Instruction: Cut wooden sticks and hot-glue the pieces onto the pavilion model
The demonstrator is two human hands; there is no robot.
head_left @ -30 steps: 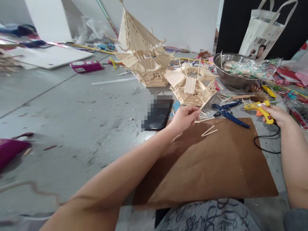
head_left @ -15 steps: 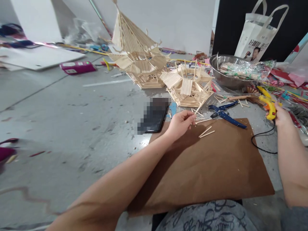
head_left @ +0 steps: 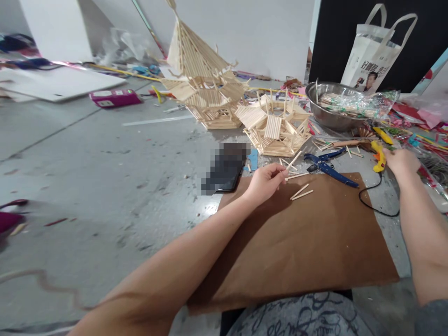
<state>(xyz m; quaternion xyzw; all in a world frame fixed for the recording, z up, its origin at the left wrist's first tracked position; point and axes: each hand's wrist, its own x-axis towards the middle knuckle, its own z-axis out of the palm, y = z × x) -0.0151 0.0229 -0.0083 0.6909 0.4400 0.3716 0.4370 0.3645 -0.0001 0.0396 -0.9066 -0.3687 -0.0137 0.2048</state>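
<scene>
My left hand (head_left: 268, 183) is closed in a pinch on a thin wooden stick (head_left: 294, 160), held over the far edge of the brown board (head_left: 315, 247). Two short sticks (head_left: 301, 192) lie on the board beside this hand. At the right, my right hand (head_left: 402, 164) is at the back of a yellow hot glue gun (head_left: 378, 156) with an orange trigger, low over the floor. Its fingers are partly hidden but seem closed on the gun. A black cord runs from the gun's handle. Blue-handled cutters (head_left: 331, 169) lie between my hands.
A low stick structure (head_left: 276, 126) stands beyond my left hand, with a tall stick tower (head_left: 210, 93) behind it. A dark phone (head_left: 226, 170) lies left of the board. A metal bowl (head_left: 336, 116) holds bundled sticks; a white bag (head_left: 367, 60) stands behind.
My right hand has moved left with the glue gun, and less of the hand now covers the gun. The left hand keeps its pinch on the stick, nearly still.
</scene>
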